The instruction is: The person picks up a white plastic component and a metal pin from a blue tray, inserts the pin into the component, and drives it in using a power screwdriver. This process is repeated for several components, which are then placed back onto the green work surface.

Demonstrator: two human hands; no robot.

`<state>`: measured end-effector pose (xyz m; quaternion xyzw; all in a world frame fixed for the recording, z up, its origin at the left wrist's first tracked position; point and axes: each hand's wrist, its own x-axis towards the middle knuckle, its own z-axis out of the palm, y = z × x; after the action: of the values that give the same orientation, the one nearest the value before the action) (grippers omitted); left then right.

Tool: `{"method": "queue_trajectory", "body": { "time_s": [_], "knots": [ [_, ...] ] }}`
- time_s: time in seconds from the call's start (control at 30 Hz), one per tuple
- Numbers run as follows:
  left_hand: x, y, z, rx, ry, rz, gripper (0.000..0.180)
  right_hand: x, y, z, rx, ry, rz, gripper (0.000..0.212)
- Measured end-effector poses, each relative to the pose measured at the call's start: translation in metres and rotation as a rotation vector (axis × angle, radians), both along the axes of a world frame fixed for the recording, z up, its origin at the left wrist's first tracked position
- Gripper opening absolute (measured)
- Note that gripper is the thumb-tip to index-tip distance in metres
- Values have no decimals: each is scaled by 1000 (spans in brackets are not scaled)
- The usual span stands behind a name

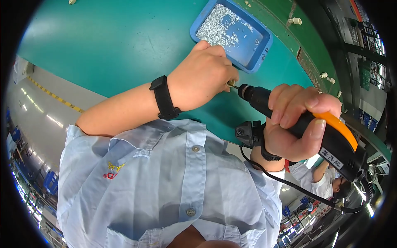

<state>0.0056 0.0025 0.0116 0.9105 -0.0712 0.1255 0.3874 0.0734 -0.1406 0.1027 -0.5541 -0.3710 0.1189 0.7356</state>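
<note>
My right hand (304, 120) is wrapped round a black electric screwdriver (260, 99) with an orange strip along its body. The tool is held tilted, its bit pointing left toward my left hand (202, 76). That hand is closed, its fingertips pinching a small pale part (230, 83) at the end of the bit. My fingers hide most of this part, so its shape cannot be made out. Just beyond the left hand lies a blue plastic tray (264, 51) with many small silvery screws or pins (217, 27), heaped mostly at its left side.
The green tabletop (103, 45) stretches away to the left. Small cream plastic pieces, such as one cylindrical piece (295, 21), lie along the far right edge. A black cable (289, 184) hangs from the screwdriver's rear. Another person (322, 177) is in the background at right.
</note>
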Motion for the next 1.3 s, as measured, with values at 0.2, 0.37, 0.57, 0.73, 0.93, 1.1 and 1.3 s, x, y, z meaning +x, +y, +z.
{"method": "queue_trajectory", "body": {
  "time_s": [0.2,0.37,0.57,0.73,0.93,1.1,1.3],
  "knots": [
    [0,-2,-1,-8,-23,9,20,2,3,-1,-50,31,-6,32],
    [-1,-4,0,-14,-24,17,15,-3,8,0,-82,50,23,26],
    [-2,-3,-1,48,26,14,21,-4,13,-5,-111,-74,-8,23],
    [0,-9,5,119,-11,-3,21,24,-9,27,84,-63,109,27],
    [-5,-20,-3,115,-45,-39,15,47,22,-1,151,-101,-68,24],
    [-4,-16,7,149,54,-83,24,56,37,-27,92,-32,-205,18],
    [2,5,17,54,-31,10,24,51,23,-13,110,-12,-121,22]
  ]
}}
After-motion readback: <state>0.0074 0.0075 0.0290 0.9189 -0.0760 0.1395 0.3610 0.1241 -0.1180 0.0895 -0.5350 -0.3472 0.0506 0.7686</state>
